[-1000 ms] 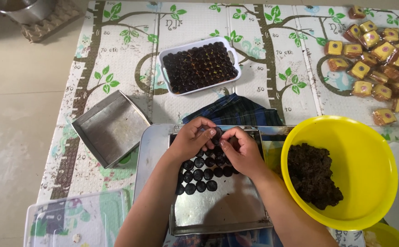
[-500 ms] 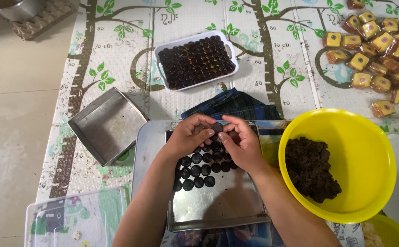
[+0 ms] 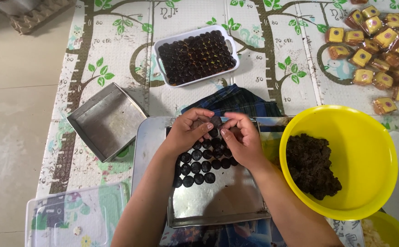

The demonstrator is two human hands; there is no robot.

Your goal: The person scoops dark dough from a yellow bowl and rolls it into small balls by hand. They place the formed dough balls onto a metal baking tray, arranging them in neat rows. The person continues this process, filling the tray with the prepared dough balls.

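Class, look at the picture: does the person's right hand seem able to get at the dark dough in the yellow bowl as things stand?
Probably yes. The right hand is beside the yellow bowl, whose top is open, and nothing lies between it and the dark dough. It shares a small dark piece with the left hand.

yellow bowl (image 3: 373,137): 1 | metal trays (image 3: 106,121): 2 | white tray (image 3: 196,82): 1

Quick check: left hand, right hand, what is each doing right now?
Left hand: fingers closed on a small dark ball above the metal tray.
Right hand: fingertips pinching the same ball.
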